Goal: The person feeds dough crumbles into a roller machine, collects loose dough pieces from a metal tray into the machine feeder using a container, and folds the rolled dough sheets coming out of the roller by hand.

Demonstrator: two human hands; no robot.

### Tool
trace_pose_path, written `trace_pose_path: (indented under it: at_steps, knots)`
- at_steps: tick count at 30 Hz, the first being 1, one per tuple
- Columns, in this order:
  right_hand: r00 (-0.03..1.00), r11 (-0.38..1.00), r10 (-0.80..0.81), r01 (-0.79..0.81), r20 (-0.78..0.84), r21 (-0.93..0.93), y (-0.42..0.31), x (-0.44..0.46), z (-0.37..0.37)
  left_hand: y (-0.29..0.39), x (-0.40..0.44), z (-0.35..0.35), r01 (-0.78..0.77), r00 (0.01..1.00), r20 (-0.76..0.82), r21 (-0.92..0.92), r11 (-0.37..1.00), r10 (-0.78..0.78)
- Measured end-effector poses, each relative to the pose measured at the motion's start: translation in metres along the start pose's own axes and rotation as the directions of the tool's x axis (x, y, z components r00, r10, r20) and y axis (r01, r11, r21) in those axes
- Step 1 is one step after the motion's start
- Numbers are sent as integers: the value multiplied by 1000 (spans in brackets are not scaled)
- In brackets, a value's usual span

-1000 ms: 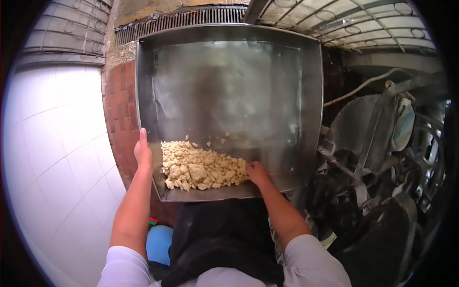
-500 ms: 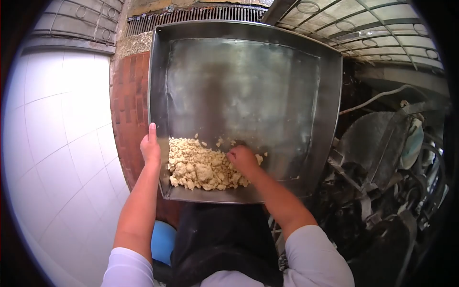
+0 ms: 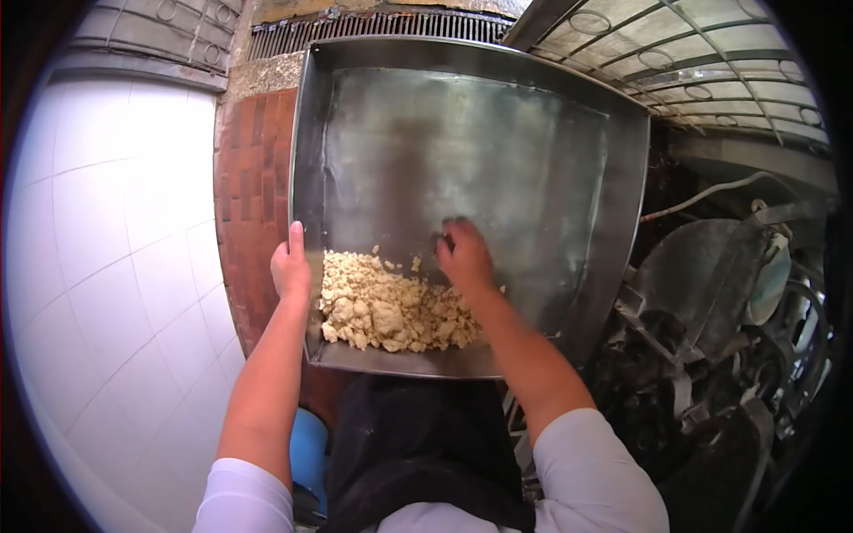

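Note:
A large rectangular metal tray (image 3: 462, 160) with raised walls lies in front of my body. Crumbly pale dough (image 3: 382, 311) is heaped in its near left corner, in lumps and small loose crumbs. My left hand (image 3: 290, 265) is closed around the tray's left wall, thumb pointing up along the rim. Just beyond the heap, my right hand (image 3: 466, 258) is over the bare tray bottom, its fingers bent and slightly apart. I see nothing held in it, though the fingertips are partly in shadow.
White tiles (image 3: 133, 204) and a strip of red brick (image 3: 253, 169) lie to the left. Dark metal machine parts (image 3: 702, 293) crowd the right side. A metal grille (image 3: 693, 53) stands behind at upper right. A blue container (image 3: 307, 453) is low near my left arm.
My right hand has lifted off the dough's right side and moved away from me over the bare tray bottom. My left hand keeps its hold on the wall. The whole view has shifted slightly.

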State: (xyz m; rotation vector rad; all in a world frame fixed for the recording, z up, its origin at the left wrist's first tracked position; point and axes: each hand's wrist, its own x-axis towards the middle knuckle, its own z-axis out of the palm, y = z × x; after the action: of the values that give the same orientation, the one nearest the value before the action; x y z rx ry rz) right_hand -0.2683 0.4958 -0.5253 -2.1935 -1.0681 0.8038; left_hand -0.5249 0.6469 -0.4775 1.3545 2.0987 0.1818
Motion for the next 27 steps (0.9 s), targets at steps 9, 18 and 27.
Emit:
trace_pose_path:
  at_steps: [9,18,27]
  knots:
    - [951,973,229,-215,208,-88,18,-95,-22,-6,3,3,-57,998,-33,12,998,57]
    - [566,468,821,-591,75,-657,187,-143,-122,11,-10,1,-42,999,-12,-69,997,41]
    - [651,589,759,-674,19,-445,153,-116,-137,3,-5,0,-40,999,6,-49,998,40]
